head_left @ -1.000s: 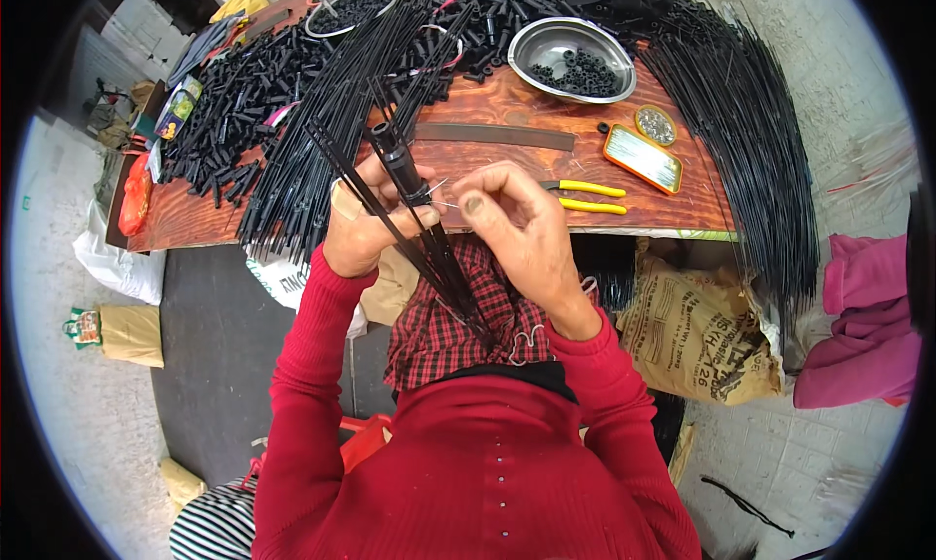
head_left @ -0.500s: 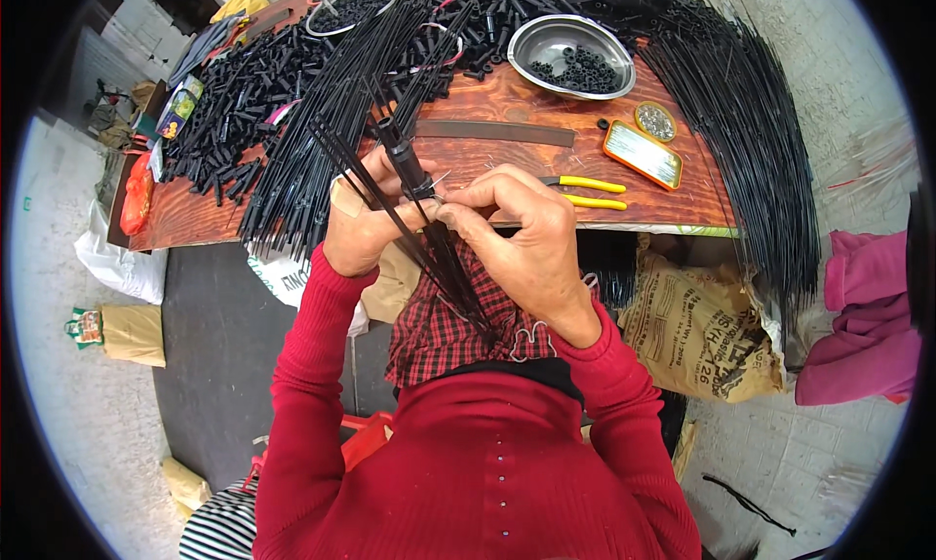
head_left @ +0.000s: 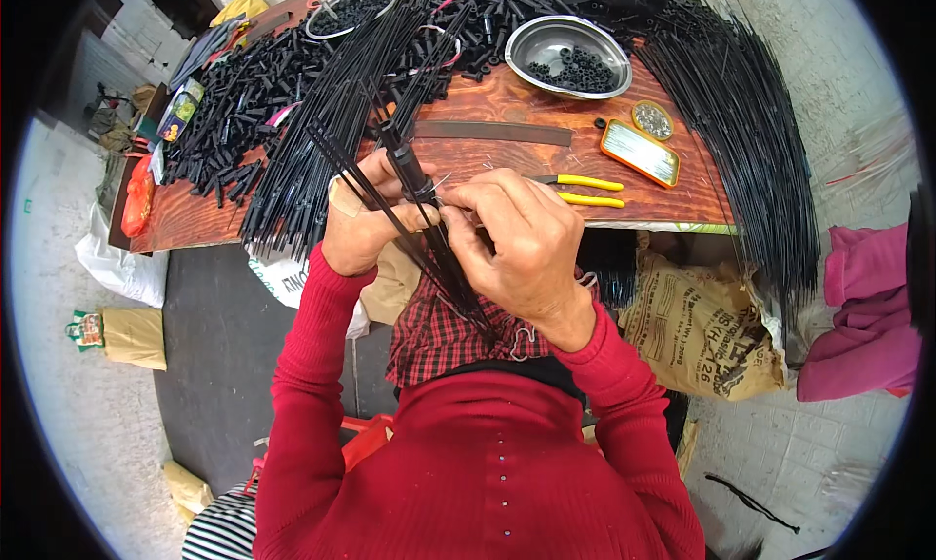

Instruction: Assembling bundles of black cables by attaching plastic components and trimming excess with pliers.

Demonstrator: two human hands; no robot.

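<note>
Bright, even light; glare off the oval silver metal bowl (head_left: 534, 47), v. dark under the reddish-brown wooden tabletop (head_left: 485, 102). My bare right hand (head_left: 524, 240) looks fairly sharp; fisheye bends edges, corners blk.

Workshop: wooden workbench (head_left: 483, 102), heaped black parts (head_left: 224, 121), bundled rods (head_left: 751, 121), yellow-handled pliers (head_left: 590, 183).

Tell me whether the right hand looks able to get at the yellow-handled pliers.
Probably yes: the yellow-handled pliers lie on the table close beside the right hand, handles largely uncovered. Its fingers, though, are busy at the black tube in the left hand.
</note>
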